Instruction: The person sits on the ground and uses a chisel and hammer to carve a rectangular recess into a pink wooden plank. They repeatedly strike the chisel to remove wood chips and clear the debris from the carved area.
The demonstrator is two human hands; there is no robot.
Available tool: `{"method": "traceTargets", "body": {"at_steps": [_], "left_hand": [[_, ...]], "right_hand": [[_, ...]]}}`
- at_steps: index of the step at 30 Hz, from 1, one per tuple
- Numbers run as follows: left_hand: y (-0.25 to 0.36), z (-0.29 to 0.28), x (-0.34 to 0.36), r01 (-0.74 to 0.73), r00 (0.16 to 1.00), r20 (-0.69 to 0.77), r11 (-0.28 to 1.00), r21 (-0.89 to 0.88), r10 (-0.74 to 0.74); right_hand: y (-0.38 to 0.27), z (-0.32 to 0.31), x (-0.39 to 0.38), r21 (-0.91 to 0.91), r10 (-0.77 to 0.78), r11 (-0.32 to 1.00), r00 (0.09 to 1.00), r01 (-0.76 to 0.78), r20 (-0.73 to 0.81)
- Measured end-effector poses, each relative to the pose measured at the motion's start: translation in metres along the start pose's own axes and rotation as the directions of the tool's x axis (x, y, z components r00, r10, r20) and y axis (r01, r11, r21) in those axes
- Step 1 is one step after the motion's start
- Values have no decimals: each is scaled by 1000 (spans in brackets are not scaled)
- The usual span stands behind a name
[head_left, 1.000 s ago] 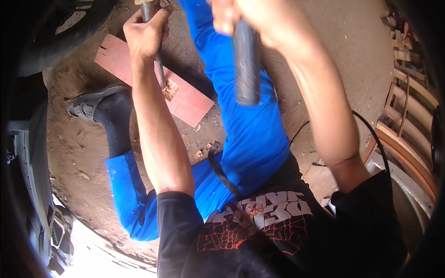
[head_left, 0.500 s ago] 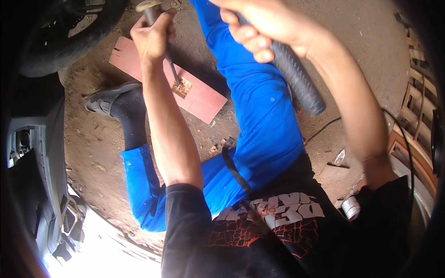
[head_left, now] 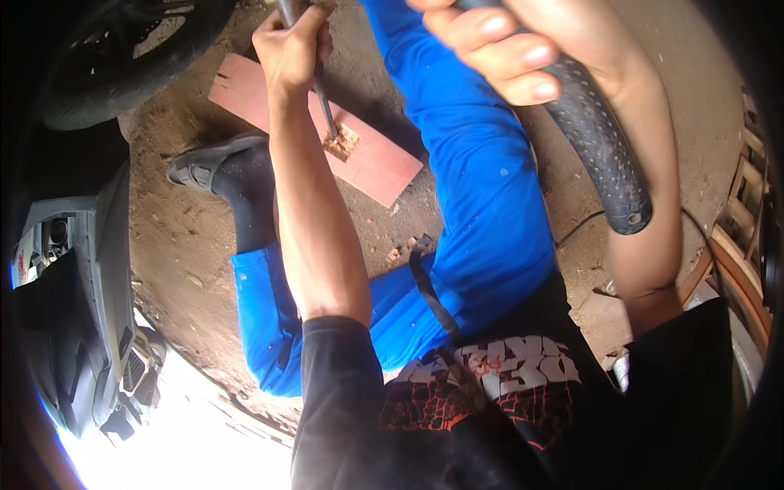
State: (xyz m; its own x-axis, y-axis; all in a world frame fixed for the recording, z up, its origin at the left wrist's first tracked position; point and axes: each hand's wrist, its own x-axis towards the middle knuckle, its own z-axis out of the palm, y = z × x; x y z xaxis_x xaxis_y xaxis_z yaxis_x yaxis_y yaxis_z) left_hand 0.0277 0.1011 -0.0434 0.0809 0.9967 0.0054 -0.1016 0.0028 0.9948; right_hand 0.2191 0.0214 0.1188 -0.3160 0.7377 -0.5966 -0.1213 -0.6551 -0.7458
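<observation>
My left hand (head_left: 287, 59) is closed around a chisel (head_left: 325, 104), whose top end runs up to the upper edge of the picture. Its tip rests in a rough, square recess (head_left: 346, 147) cut into a pinkish-red wooden board (head_left: 387, 168), with pale chips in the hollow. The board lies slantwise on the ground. High at the upper right, my right hand (head_left: 510, 57) grips a hammer by its black, dimpled handle (head_left: 603, 147). The handle's butt points down toward me, and the hammer's head is out of view.
My legs in blue trousers (head_left: 482, 180) lie on both sides of the board. A wheel (head_left: 139, 90) and dark vehicle panels (head_left: 73, 327) are on the left. At the right are slatted wooden pieces (head_left: 739, 261) and a thin black cable (head_left: 584, 220). Small debris lies on the dirt floor (head_left: 188, 278).
My right hand with the hammer has come lower and rightward, closer to me. The chisel stays in the recess. The whole view has shifted slightly.
</observation>
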Motion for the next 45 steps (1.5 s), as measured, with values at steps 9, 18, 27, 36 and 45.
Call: {"method": "traceTargets", "body": {"at_steps": [9, 18, 27, 36, 45], "left_hand": [[-1, -2, -2, 26, 999, -30, 1000, -17, -26], [-5, 9, 9, 94, 995, -34, 995, 23, -93], [36, -22, 28, -533, 830, 208, 624, 571, 518], [89, 12, 16, -521, 631, 400, -18, 853, 665], [44, 34, 47, -415, 780, 267, 149, 898, 566]], "right_hand": [[90, -32, -26, -80, -156, 987, 948, 139, -277], [173, -50, -39, 92, 75, 995, 943, -48, -323], [194, -73, -22, 112, 35, 994, 973, -9, -226], [187, -78, -16, 229, 124, 970, 973, -78, -193], [187, -83, -15, 216, 81, 975, 983, -44, -163]]}}
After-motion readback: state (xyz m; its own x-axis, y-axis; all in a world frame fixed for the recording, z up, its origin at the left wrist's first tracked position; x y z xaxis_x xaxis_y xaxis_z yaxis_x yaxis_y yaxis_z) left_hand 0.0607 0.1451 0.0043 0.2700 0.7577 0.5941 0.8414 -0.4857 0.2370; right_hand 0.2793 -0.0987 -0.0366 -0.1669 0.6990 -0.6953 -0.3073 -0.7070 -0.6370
